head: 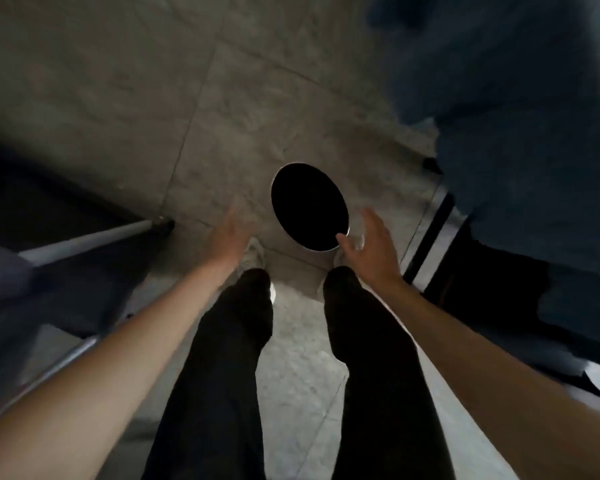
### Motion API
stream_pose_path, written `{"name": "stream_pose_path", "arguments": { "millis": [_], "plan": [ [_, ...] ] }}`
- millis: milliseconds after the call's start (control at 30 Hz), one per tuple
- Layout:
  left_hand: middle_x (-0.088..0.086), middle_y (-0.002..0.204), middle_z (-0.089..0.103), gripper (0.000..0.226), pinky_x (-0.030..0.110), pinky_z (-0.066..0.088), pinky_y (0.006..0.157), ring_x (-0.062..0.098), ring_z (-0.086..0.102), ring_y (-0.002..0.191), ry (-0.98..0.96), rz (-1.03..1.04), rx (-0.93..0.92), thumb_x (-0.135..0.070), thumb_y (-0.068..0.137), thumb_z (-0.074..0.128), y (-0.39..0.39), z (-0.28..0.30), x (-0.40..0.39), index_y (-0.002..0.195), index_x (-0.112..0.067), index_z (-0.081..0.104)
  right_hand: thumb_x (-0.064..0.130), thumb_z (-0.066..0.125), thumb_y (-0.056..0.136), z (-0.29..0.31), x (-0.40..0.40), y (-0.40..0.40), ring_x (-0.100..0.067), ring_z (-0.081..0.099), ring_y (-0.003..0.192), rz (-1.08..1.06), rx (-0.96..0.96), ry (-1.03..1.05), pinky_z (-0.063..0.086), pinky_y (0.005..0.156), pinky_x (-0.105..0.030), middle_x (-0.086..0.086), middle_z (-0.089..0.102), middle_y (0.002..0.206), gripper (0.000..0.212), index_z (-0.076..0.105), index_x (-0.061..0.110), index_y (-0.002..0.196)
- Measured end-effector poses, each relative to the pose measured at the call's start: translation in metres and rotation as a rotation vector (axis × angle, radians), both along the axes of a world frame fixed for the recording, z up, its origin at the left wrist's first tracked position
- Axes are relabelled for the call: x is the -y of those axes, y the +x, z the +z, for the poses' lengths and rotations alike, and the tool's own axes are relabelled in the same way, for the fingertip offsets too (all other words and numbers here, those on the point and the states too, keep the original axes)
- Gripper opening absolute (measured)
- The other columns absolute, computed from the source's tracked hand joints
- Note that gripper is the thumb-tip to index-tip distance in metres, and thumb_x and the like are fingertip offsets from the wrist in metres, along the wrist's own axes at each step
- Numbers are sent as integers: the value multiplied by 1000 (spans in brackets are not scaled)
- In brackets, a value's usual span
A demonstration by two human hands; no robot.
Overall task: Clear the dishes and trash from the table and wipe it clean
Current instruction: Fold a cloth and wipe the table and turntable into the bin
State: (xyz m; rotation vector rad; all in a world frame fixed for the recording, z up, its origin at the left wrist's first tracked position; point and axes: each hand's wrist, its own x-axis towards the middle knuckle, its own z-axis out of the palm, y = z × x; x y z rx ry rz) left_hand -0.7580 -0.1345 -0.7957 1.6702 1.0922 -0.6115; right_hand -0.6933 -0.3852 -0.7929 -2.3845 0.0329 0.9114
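Head camera, looking straight down at a grey tiled floor (118, 81), and right in the middle stands a round trash bin (309, 206), pale rim, its mouth pitch black so nothing inside can be made out. Both arms reach forward over it. The left hand (229, 233) is out to the left of the bin, fingers straight and blurred, palm toward the floor, holding nothing. The right hand (374, 244) hangs at the bin's near-right edge, fingers loosely spread and relaxed, thumb tip (342, 240) right by the rim; whether it actually touches the rim cannot be told. The two hands are apart, one on each side of the bin. Below them, two legs in black trousers (229, 341), and pale shoes (255, 258) planted just short of the bin. On the left, crowding in, a grey metal chair leg (90, 239) slants down to a dark foot on the tiles, with a dark seat (4, 271) above it. On the right, a big blue-grey cloth mass (516, 133) fills the upper corner, too blurred to name, with dark upright bars (430, 233) beneath it.
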Motion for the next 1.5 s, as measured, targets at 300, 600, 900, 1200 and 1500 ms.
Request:
{"name": "stream_pose_path", "arguments": {
  "millis": [300, 600, 900, 1200, 1500],
  "plan": [
    [-5, 163, 31, 101, 57, 45, 108, 23, 39, 145, -240, 314, 1, -28, 78, 83, -10, -201, 57, 157, -43, 22, 23, 74, 93, -204, 11, 10, -28, 36, 148, -325, -219, -63, 35, 120, -42, -7, 36, 162, 87, 21, 33, 162],
    [-1, 144, 51, 86, 40, 63, 63, 25, 65, 113, -302, 614, 143, 16, 83, 68, -11, -235, 78, 152, -29, 42, -10, 60, 86, -243, 17, -9, -13, 52, 134, -450, -222, 164, 56, 103, -49, 9, 52, 147, 86, 41, 40, 153],
    [-5, 139, 52, 86, 39, 63, 68, 15, 61, 114, -331, 693, 129, 15, 81, 70, -20, -121, 65, 144, -38, 47, -14, 59, 91, -130, 10, -20, -19, 52, 131, -579, -333, 300, 65, 75, -48, 18, 51, 133, 89, 39, 47, 151],
    [-9, 130, 57, 85, 50, 64, 68, 25, 63, 116, -219, 584, 21, 11, 80, 65, -5, 74, 63, 143, -43, 46, -19, 49, 92, 73, 7, -30, -12, 58, 103, -679, -427, 340, 66, 71, -46, 7, 42, 146, 92, 33, 45, 156],
    [2, 132, 61, 77, 30, 58, 54, 22, 66, 106, -108, 442, 59, 7, 83, 62, 27, 232, 103, 142, -39, 44, -15, 48, 91, 220, 47, -18, -23, 66, 99, -720, -407, 418, 65, 70, -51, -3, 57, 120, 73, 43, 44, 133]
  ]
}}
